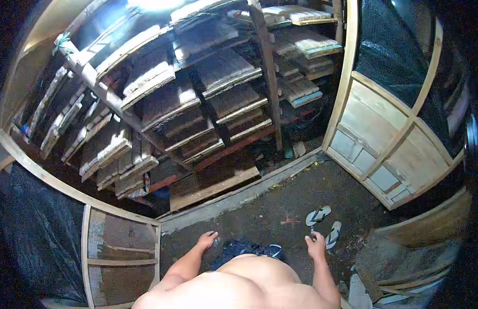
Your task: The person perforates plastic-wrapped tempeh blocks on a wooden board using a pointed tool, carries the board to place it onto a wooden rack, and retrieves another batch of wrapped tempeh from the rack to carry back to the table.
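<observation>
My left hand [208, 239] hangs low over the dark floor, left of my body, with its fingers curled. Whether anything sits in it is too small to tell. On the other side, my right hand [315, 245] is closed too. A small thin thing seems to stick up at its fingertips, but I cannot make out what it is. Close beyond this hand a pale flip-flop [321, 211] with dark straps lies on the floor. A second flip-flop [334, 232] lies to its right, near my knuckles. Dark blue shorts [236, 249] show below my bare belly.
Ahead stands a wooden rack [266, 67] holding several layers of slatted boards [231, 69]. A low concrete sill [213, 211] runs along its foot. Framed doors stand swung out, a mesh one [87, 237] at left and a panelled one [372, 110] at right. Scrap boards [403, 278] lie at lower right.
</observation>
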The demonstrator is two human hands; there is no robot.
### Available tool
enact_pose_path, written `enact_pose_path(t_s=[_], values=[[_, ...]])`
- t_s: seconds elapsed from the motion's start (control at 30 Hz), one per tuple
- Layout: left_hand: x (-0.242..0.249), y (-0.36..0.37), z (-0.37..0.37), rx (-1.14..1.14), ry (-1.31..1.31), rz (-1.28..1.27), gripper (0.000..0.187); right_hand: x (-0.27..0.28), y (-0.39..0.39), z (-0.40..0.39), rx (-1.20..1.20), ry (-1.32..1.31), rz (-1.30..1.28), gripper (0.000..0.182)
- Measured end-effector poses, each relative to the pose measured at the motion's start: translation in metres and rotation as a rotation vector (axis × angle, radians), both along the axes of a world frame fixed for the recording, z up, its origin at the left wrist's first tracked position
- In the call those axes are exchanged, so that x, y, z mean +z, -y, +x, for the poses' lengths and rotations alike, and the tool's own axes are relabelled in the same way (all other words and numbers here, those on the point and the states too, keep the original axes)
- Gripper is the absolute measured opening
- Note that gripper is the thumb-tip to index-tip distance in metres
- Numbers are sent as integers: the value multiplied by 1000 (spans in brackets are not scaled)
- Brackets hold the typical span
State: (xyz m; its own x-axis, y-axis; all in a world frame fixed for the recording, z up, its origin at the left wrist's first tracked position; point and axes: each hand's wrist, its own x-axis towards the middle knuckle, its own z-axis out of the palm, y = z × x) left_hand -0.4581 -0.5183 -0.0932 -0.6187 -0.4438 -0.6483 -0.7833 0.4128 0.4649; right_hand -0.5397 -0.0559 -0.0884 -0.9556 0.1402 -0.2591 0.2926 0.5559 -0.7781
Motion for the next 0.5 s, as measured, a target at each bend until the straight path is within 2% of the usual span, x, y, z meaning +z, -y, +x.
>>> enact_pose_path(t_s=[0.2, 0.27, 0.37, 0.4, 0.43, 0.47, 0.5], values=[[-21, 1, -38, -33, 41, 49, 62, -29, 12, -22, 19, 106, -91, 44], [-17, -1, -56, 77, 110, 130, 60, -32, 20, -40, 36, 124, -108, 44], [-48, 17, -93, 146, 212, 273, 58, -19, 36, -77, 27, 116, -143, 43], [-53, 21, -107, 94, 192, 263, 57, -17, 42, -93, 7, 144, -159, 43], [-57, 28, -120, 39, 174, 253, 56, -6, 51, -108, 27, 124, -66, 42], [-61, 26, -130, 196, 179, 302, 57, -14, 56, -125, 4, 120, -106, 39], [-64, 36, -145, 193, 190, 315, 57, -23, 59, -140, -21, 120, -145, 37]])
